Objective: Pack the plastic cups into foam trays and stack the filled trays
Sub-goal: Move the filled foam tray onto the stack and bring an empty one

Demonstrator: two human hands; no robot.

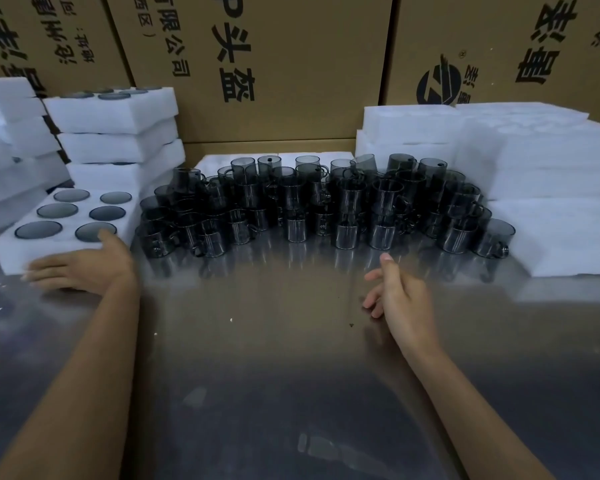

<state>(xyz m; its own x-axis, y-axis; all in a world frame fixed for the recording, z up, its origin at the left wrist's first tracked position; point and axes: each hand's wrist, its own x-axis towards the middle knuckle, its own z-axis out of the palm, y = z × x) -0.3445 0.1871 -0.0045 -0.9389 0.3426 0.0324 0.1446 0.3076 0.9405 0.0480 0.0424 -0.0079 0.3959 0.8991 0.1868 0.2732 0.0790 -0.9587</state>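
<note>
A white foam tray (14, 249) lies at the left of the metal table (257, 358), its round holes filled with several dark grey cups. My left hand (80, 266) lies against the tray's near side, fingers straight along the foam and thumb up on the top edge. A big heap of smoky grey plastic cups (326, 206) with handles spans the middle of the table. My right hand (399, 294) hovers in front of the heap, fingers loosely bent and holding nothing. Filled trays (115, 133) stand stacked behind the left tray.
Stacks of foam trays (499, 150) sit at the right, with a flat foam sheet (561, 237) in front of them. More foam (4, 133) is piled at the far left. Brown cardboard boxes (274, 64) form a wall behind everything.
</note>
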